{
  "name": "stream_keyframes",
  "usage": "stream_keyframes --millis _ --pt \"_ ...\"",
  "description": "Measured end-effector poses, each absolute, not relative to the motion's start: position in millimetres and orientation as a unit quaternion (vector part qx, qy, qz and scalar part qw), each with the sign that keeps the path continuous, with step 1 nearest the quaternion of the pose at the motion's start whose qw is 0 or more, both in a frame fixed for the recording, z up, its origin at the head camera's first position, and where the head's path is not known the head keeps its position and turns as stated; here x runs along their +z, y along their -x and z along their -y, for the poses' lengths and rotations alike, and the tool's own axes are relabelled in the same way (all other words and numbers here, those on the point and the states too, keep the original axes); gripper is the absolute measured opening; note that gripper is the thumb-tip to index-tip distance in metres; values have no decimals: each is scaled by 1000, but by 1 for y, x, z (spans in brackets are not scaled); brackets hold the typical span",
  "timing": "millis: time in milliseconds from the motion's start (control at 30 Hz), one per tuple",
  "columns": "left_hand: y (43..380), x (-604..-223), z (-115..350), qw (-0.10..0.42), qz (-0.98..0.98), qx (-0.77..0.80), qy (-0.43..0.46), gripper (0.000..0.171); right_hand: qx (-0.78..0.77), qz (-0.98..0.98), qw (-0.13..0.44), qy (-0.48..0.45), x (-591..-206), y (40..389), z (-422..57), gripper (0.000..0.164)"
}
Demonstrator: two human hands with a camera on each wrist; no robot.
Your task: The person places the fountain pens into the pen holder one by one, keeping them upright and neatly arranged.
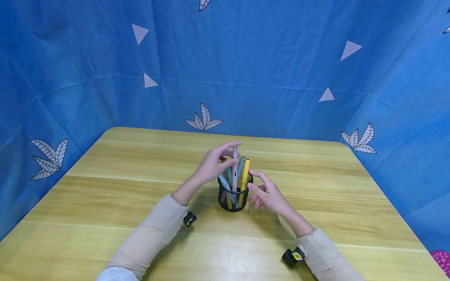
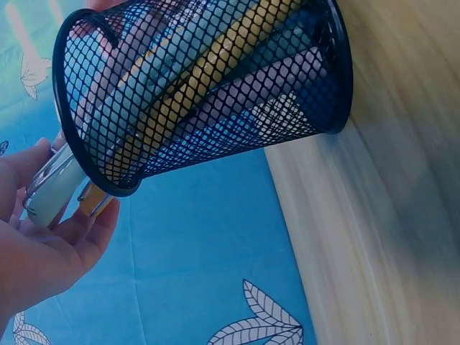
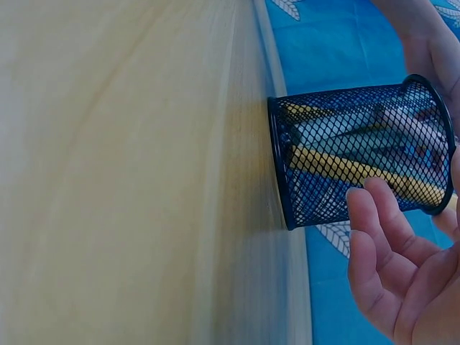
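Note:
A round black mesh pen holder [image 1: 233, 203] stands upright on the wooden table, filled with several pens. My left hand [image 1: 215, 163] reaches over its rim from the left and pinches a lavender pen [image 1: 234, 175], which rises higher than the others, between thumb and fingers. A yellow pen [image 1: 247, 168] leans at the right side, a light blue one [image 1: 224, 182] at the left. Beside the holder on the right, my right hand [image 1: 268, 194] has its index finger and thumb tips right at the rim; its other fingers [image 3: 381, 215] bend loosely near the mesh.
The wooden table [image 1: 105, 187] extends all around the holder. A blue cloth [image 1: 246, 58] with leaf and triangle prints hangs behind and at both sides. Small black cameras [image 1: 291, 257] sit on both wrists, and a pink item [image 1: 441, 260] shows at the lower right corner.

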State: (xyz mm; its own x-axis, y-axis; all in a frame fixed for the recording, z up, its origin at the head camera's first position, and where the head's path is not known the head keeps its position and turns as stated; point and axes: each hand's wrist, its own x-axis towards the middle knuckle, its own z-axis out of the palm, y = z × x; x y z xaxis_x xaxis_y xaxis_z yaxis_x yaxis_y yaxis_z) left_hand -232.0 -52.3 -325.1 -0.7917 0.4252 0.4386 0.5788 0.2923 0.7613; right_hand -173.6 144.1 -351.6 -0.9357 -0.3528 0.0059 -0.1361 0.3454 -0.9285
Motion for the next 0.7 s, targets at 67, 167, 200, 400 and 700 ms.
stream_keyframes --millis 67,167,200,400,700 --pt "232 -326 52 76 806 -497 313 44 -553 -814 97 150 -351 173 -144 48" --pt "231 -326 51 79 815 -484 308 42 -552 -814 97 152 -351 173 -145 48" --pt "231 -326 51 80 819 -479 306 42 -552 -814 97 152 -351 173 -145 48" --pt "230 -326 51 83 831 -461 300 36 -554 -813 98 153 -351 173 -144 48" --pt "230 -327 52 72 830 -468 295 29 -554 -813 98 152 -351 173 -144 47"
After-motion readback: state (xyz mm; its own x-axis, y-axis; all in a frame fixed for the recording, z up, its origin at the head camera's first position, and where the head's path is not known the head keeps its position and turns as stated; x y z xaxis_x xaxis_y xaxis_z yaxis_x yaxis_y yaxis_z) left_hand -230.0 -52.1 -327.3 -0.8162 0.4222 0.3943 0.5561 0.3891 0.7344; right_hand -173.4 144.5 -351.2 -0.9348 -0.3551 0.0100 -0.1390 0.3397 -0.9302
